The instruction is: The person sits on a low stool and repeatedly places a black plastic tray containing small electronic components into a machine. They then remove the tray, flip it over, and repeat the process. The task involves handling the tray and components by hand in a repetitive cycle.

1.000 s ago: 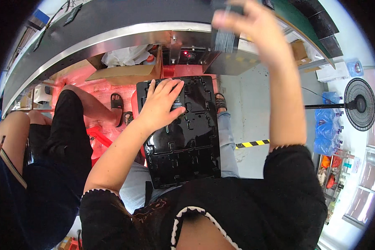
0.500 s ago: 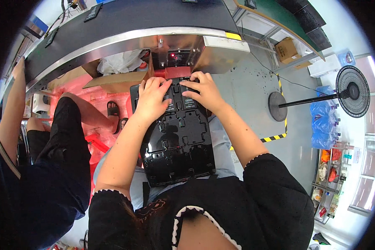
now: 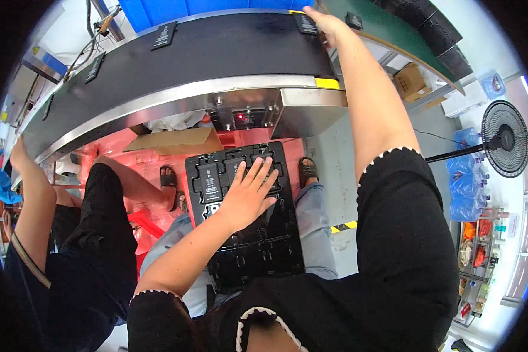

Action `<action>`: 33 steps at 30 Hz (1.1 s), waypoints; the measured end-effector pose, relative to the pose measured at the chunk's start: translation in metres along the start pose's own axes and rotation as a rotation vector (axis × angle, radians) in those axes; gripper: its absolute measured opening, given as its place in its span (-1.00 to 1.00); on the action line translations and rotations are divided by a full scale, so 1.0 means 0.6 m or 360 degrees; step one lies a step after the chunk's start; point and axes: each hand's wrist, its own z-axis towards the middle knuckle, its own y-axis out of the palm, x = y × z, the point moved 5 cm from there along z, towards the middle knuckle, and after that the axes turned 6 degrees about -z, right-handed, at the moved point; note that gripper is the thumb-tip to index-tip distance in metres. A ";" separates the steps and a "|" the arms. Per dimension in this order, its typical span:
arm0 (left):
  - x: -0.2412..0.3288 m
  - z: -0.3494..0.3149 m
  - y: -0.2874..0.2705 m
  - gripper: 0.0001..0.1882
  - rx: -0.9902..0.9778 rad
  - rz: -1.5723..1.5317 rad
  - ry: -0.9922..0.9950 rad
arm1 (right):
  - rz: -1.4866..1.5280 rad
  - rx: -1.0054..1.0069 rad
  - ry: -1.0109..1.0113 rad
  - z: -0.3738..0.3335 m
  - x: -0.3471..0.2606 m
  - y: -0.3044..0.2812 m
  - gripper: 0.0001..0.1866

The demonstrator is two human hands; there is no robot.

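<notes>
A black moulded plastic tray (image 3: 258, 246) rests across my lap, several flat black batteries with white print in its far pockets. My left hand (image 3: 245, 199) lies over the tray, fingers spread and pointing away from me. It partly hides the batteries under it; one battery (image 3: 210, 182) shows to its left. My right arm reaches far forward to the right end of the black conveyor belt (image 3: 234, 50). There my right hand (image 3: 327, 28), fingers stretched apart, is at the right edge of another flat battery (image 3: 305, 24). Whether it touches that battery is hard to see.
More batteries lie on the belt, one (image 3: 164, 35) nearer its middle. Under the conveyor stands an open cardboard box (image 3: 176, 141). A co-worker's arm (image 3: 35, 193) reaches to the belt at left. At right are a black fan (image 3: 504, 138) and a green-topped table (image 3: 381, 41).
My right hand has left the tray and reached forward to the belt's right end. My left hand has flattened over the tray's far rows. More of the belt and its batteries shows.
</notes>
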 end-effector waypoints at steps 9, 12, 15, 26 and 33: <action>-0.042 0.100 -0.379 -0.64 0.1232 0.0246 0.0657 | 0.0509 0.0070 -0.0411 -0.114 -0.065 -0.155 -0.80; -0.199 0.202 -0.461 -0.26 0.0979 0.0021 -0.0209 | 0.1011 -0.0401 -0.0379 -0.259 -0.130 -0.203 -0.82; -0.303 0.292 -0.467 -0.13 0.0348 -0.0238 -0.0646 | 0.1056 -0.0801 -0.0428 -0.358 -0.106 -0.235 -0.84; -0.139 0.183 -0.432 -0.15 0.0851 0.0286 -0.0167 | 0.0779 -0.1638 -0.0397 -0.709 -0.016 0.003 -0.67; 0.004 -0.120 -0.250 -0.15 0.0208 -0.0091 -0.0036 | -0.0014 -0.0598 -0.1167 -0.782 -0.022 0.032 -0.76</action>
